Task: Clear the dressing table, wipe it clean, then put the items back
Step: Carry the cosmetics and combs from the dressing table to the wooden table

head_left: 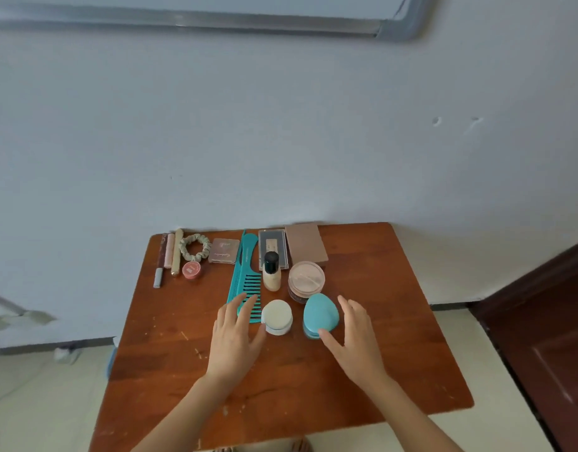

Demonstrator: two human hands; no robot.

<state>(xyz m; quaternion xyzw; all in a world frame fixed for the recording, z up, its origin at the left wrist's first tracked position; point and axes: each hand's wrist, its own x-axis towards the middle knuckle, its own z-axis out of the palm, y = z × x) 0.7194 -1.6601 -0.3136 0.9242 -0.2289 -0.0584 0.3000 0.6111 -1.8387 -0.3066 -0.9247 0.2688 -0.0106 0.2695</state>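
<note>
Left hand [238, 331] and right hand [356, 337] hover spread and relaxed, gripping nothing, either side of a small white jar [277, 316] and a teal egg-shaped case [320, 313] mid dressing table [395, 353]; both items look light, rigid, smooth; pinch their sides.

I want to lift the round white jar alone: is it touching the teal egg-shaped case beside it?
Apart. The head view shows a strip of bare brown table between the round white jar and the teal egg-shaped case.
</note>
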